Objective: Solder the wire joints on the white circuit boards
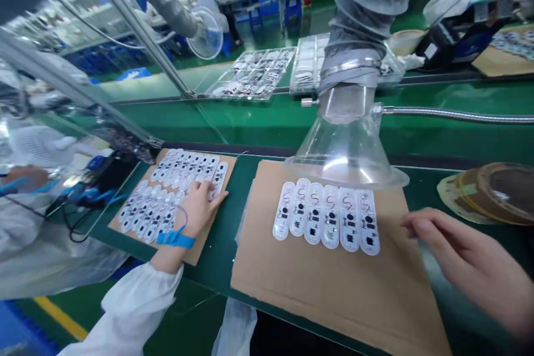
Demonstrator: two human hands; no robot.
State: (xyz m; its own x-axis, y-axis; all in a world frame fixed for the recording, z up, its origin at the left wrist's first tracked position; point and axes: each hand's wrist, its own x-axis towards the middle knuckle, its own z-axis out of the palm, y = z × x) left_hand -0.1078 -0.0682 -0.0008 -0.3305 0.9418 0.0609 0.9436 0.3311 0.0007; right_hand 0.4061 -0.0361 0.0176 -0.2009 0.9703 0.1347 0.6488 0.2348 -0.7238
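Observation:
My left hand [197, 208], with a blue strap [176, 238] round its wrist, reaches onto the left cardboard sheet [192, 253]. Its thumb and fingers close about the lower end of a white oblong circuit board [219, 175] at the right end of the back row. Beside that hand lie two rows of similar boards [146, 214]. Several more boards [331, 217] with red wires and black parts stand side by side on the right cardboard sheet [325, 289]. Right of that sheet hovers my right hand [471, 261], fingers curled together, with nothing visible in them.
A clear funnel hood [342, 150] on a grey duct hangs just behind the right boards. A roll of brown tape [496, 192] sits at the right. Trays of parts [254, 72] lie beyond the green belt [258, 125]. A co-worker's hand [27, 178] is at far left.

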